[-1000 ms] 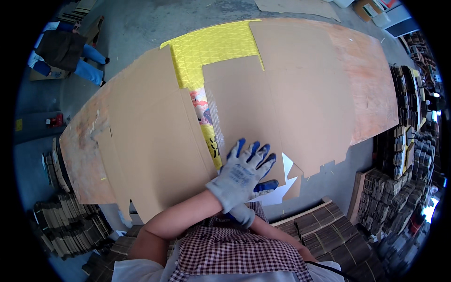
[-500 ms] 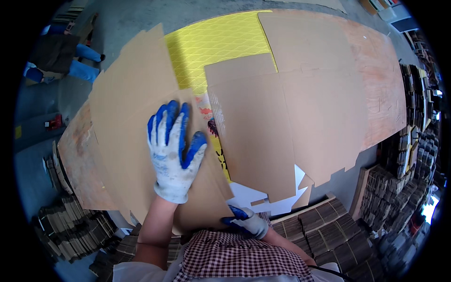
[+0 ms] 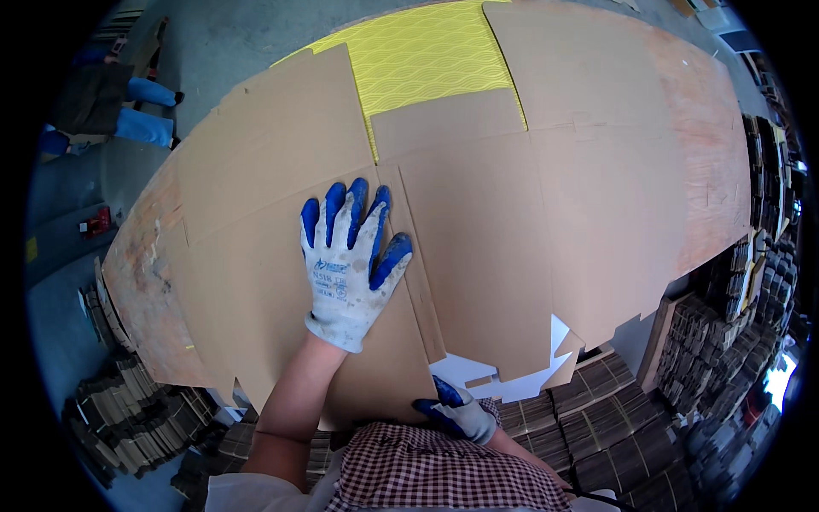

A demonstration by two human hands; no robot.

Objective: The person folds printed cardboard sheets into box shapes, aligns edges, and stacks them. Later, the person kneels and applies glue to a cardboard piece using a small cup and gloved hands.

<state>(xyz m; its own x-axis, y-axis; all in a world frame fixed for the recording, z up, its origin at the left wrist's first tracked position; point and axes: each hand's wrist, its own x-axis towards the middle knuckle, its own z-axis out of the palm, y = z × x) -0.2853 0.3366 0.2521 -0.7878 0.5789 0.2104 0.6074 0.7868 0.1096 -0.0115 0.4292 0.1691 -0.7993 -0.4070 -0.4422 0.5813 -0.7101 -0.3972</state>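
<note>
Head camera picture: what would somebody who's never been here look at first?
Probably the bright yellow wavy-patterned sheet at the top middle, bordered by plain brown cardboard. Next, the white-and-blue gloves: the left hand lies spread on the left cardboard sheet, and the right hand is lower, by that sheet's near edge. The checked apron at the bottom middle stands out too.
</note>
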